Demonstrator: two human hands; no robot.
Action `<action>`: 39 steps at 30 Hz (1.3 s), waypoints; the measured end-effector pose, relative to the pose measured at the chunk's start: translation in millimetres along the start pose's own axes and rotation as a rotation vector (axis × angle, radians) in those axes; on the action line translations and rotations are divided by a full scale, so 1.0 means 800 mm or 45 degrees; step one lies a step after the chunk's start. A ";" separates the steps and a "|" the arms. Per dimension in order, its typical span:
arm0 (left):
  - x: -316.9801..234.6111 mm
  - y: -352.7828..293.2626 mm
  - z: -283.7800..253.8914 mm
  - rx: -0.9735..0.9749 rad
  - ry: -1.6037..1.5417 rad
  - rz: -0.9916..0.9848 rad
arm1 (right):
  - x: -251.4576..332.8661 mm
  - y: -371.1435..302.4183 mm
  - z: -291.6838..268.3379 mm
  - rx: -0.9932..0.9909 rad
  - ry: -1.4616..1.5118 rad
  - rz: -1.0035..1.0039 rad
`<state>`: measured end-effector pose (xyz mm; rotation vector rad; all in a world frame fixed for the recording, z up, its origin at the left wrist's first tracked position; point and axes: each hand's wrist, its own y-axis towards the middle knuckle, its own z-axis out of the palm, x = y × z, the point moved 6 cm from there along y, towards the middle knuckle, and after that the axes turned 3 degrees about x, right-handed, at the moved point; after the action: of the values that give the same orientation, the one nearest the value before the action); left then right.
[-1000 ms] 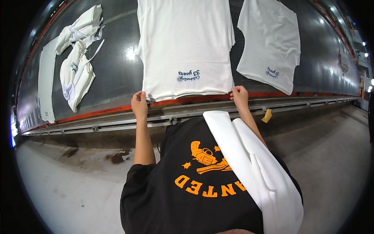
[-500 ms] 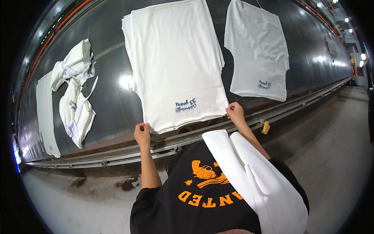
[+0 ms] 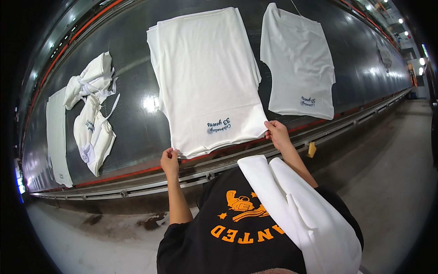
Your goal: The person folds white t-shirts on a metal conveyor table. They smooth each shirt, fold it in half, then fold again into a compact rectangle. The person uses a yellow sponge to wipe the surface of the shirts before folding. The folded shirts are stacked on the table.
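A stack of white fabric panels [image 3: 205,77] lies on the dark table [image 3: 132,59] in front of me, a small dark print showing near its front hem. My left hand [image 3: 170,163] pinches the near left corner of the hem. At the near right corner, my right hand [image 3: 277,134] has the same hem between thumb and fingers. The front edge of the fabric is stretched between both hands, close to the table's near edge. How many layers the fingers hold cannot be made out.
Right of the stack lies a printed white panel [image 3: 299,68]. Tied white bundles [image 3: 93,137] and a narrow folded cloth [image 3: 58,137] lie at the left. A metal rail [image 3: 137,189] runs along the table front, near a yellow tag [image 3: 311,150]. White fabric [image 3: 315,228] hangs over my shoulder.
The view has shifted slightly, so the stack's far edge now shows. The front hem looks straighter. Both hands keep their corners, and a red strip now shows along the table's near edge.
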<state>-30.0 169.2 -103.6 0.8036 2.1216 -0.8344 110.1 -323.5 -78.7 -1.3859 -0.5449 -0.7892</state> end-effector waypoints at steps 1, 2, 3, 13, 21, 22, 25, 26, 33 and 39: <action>0.003 0.001 0.001 0.004 -0.021 0.026 | 0.001 -0.003 -0.002 -0.020 0.023 -0.015; 0.006 0.003 0.003 0.008 -0.042 0.051 | 0.002 -0.005 -0.004 -0.041 0.045 -0.030; 0.013 0.000 -0.002 0.000 -0.056 0.067 | 0.003 -0.009 -0.004 -0.077 0.004 -0.067; 0.039 0.012 0.000 -0.040 -0.121 0.115 | 0.005 -0.022 -0.018 -0.347 -0.838 -0.494; 0.004 -0.018 -0.015 -0.083 -0.218 -0.135 | 0.039 -0.050 0.009 -0.430 -1.302 -0.986; 0.004 -0.019 -0.016 -0.102 -0.173 -0.107 | 0.045 -0.058 0.017 -0.457 -1.489 -1.212; -0.033 -0.031 -0.021 -0.197 0.067 0.171 | 0.049 -0.051 0.022 -0.394 -1.288 -1.066; -0.046 -0.034 -0.008 -0.101 0.061 0.210 | 0.035 -0.029 0.016 -0.272 -0.881 -0.570; -0.126 -0.132 0.164 1.420 -1.052 -0.417 | 0.100 -0.098 0.199 0.527 0.131 -0.068; -0.108 -0.057 0.161 0.772 -2.336 -0.610 | 0.148 -0.142 0.213 0.776 0.455 0.048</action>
<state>33.7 21.0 -91.6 -0.3488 0.3427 -1.5636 117.4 -176.1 105.9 -0.6741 -0.4266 -0.7374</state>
